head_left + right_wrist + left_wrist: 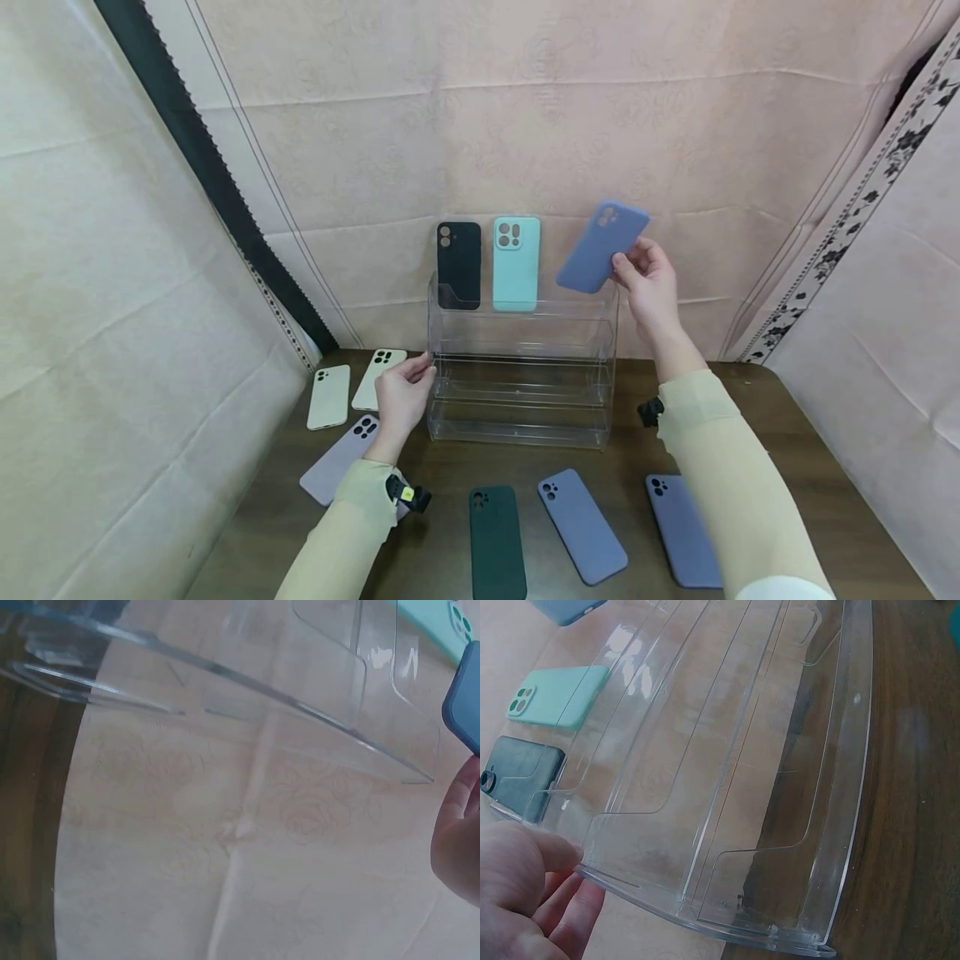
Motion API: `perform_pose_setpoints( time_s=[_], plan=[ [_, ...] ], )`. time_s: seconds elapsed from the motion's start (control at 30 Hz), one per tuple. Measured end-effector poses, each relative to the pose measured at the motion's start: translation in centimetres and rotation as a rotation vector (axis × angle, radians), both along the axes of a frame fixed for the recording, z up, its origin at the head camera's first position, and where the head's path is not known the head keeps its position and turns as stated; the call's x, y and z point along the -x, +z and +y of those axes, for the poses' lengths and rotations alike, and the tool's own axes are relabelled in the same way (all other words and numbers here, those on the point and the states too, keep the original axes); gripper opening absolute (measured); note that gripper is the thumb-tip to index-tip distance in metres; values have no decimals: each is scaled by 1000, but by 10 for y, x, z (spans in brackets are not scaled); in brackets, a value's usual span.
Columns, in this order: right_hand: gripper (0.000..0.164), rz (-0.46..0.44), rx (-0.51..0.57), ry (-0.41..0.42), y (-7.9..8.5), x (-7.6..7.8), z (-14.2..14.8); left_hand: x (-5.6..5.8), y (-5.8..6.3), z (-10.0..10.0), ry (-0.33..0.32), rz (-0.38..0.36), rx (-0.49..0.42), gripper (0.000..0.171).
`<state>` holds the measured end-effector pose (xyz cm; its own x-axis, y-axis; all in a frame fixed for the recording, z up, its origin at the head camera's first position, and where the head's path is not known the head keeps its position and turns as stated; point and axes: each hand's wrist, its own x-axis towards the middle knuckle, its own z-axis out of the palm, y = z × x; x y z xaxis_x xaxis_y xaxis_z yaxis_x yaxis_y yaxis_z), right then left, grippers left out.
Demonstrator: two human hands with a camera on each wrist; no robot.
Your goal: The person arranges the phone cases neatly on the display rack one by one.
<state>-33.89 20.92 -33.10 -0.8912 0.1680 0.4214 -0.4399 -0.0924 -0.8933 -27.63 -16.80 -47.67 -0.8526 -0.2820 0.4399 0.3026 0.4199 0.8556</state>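
Note:
Between the thumb and fingers of my right hand, a blue phone case is held tilted above the right end of the top tier of a clear tiered display stand. My left hand pinches the stand's left side edge, with the thumb on one face and fingers on the other in the left wrist view. In the top tier stand a black phone case at the left and a mint phone case beside it, both upright. The right wrist view shows only part of the right hand.
On the brown table lie a dark green case, a blue case, another blue case partly under the right sleeve, a lilac case and two pale cases at the left. A cloth backdrop rises behind.

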Motion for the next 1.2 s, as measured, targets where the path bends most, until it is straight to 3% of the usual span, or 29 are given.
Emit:
perform_pose_setpoints(
  time_s=[0.4,0.93,1.2],
  plan=[
    [27,-19,-266,-47,7,21,1,2,-1,0,-8,-12,-17,24],
    [35,-35,-474,-119,5,27,-6,2,-2,0,-3,-1,-24,24],
    [35,-39,-585,-196,3,29,-4,2,-2,-1,1,-6,-11,24]
  ],
)
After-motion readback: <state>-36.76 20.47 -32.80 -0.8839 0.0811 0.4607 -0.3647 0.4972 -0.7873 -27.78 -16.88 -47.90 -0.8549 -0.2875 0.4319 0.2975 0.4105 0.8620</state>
